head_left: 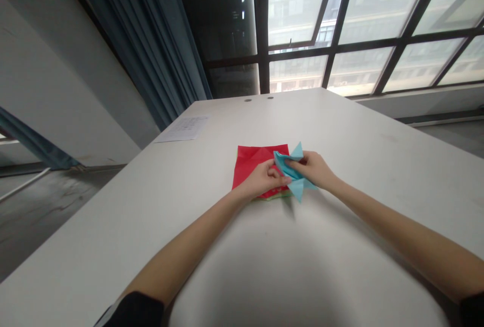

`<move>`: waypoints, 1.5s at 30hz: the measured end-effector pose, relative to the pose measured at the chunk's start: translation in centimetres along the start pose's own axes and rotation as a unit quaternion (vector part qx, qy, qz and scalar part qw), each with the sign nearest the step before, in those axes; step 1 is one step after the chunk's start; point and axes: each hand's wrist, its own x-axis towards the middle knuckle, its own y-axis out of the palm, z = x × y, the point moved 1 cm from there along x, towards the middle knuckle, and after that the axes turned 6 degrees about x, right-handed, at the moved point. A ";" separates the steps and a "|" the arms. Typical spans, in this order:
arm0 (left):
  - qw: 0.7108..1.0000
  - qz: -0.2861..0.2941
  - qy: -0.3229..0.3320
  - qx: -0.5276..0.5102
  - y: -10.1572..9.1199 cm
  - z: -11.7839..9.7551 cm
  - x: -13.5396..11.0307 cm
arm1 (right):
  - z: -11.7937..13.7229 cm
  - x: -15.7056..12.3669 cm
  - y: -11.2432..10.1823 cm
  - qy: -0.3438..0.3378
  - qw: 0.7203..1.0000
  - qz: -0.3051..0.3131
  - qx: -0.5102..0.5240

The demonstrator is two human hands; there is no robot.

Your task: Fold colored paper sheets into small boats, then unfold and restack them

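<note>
A light blue folded paper [297, 185] with several pointed flaps is held up between my two hands, over the right edge of a red sheet of paper [251, 159]. My right hand [315, 168] pinches it from the right, with the thumb pressed onto its inner folds. From the left, my left hand [264, 180] grips its lower left edge between thumb and fingers. Creases run across the red sheet, and a pale green paper edge [278, 196] shows beneath it. My hands hide part of the folds.
The papers lie on a long white table [227, 251]. A printed white sheet [183, 129] rests near its far left edge. Two round grommets [247, 100] sit at the far end. Beyond are a blue curtain [151, 39] and framed windows [298, 4].
</note>
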 end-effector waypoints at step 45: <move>0.971 -0.132 0.121 0.155 -0.2 -0.3 0.1 | -0.2 0.1 1.2 0.062 0.969 0.028 0.238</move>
